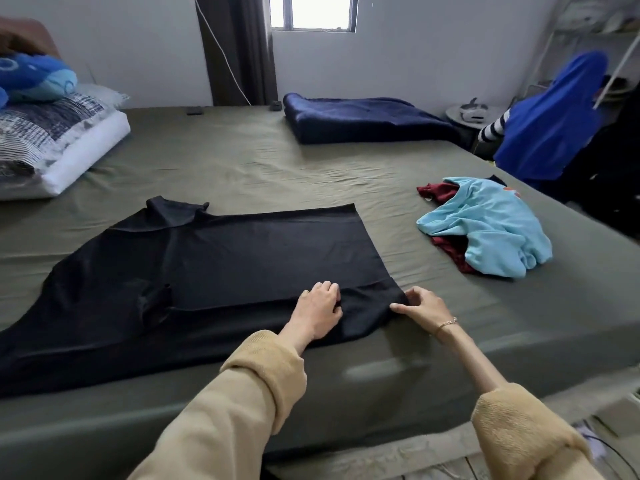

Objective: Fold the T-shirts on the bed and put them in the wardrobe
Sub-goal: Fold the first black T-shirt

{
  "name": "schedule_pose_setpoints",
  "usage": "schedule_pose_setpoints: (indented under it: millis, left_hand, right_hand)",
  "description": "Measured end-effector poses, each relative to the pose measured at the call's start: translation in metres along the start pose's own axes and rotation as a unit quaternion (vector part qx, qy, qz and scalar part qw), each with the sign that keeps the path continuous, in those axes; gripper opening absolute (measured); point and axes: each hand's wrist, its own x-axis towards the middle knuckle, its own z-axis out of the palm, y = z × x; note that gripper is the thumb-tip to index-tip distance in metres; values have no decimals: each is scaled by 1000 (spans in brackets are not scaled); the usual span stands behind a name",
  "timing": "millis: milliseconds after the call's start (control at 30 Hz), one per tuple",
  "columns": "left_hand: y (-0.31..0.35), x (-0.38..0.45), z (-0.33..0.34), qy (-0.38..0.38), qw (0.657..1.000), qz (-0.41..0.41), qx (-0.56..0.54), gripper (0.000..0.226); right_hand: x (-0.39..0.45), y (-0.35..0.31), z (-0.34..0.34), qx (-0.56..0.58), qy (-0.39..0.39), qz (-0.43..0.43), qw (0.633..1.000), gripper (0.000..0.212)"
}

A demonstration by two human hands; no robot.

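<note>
A black T-shirt lies spread flat on the olive-green bed, its collar to the far left and its hem toward the right. My left hand pinches a fold of the black cloth near the hem. My right hand pinches the shirt's near right corner. To the right, a light blue T-shirt lies crumpled on top of a dark red T-shirt.
A folded navy blanket lies at the bed's far edge. Patterned pillows and a blue plush toy sit at the far left. A blue garment hangs beside the bed at the right, near shelving.
</note>
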Motion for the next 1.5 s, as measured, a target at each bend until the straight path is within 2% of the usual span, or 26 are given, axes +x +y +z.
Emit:
schedule_pose_setpoints:
  millis: [100, 267, 400, 500, 600, 700, 800, 933, 1100, 1500]
  left_hand:
    - [15, 9, 7, 1, 1000, 8, -5, 21]
    - [21, 17, 11, -2, 999, -17, -31, 18]
    - [22, 19, 12, 2, 999, -17, -37, 16]
    - [27, 21, 15, 3, 999, -4, -47, 16]
    - [36, 21, 16, -5, 997, 16, -72, 17]
    - [45, 20, 16, -17, 996, 34, -84, 20]
    - [44, 17, 12, -21, 995, 41, -84, 20]
    - [14, 7, 0, -12, 997, 17, -77, 21]
    - [-31, 3, -12, -10, 998, -30, -56, 24]
    - [-116, 105, -29, -19, 996, -68, 58, 30]
  right_hand:
    - [-4, 2, -4, 49, -58, -37, 996, 29]
    - [0, 0, -6, 96, -102, -21, 990, 31]
    - [4, 2, -6, 22, -91, 31, 995, 33]
    - [6, 4, -5, -77, -76, 50, 993, 31]
    - [4, 1, -4, -166, 6, 28, 986, 22]
    - [1, -6, -3, -185, 94, -8, 978, 14]
    - [0, -16, 4, -183, 34, -68, 980, 6]
    - [0, -39, 33, -199, -16, -134, 971, 9]
    - [15, -62, 62, -221, -57, -164, 960, 15]
    - [138, -116, 77, -303, -31, -162, 939, 30]
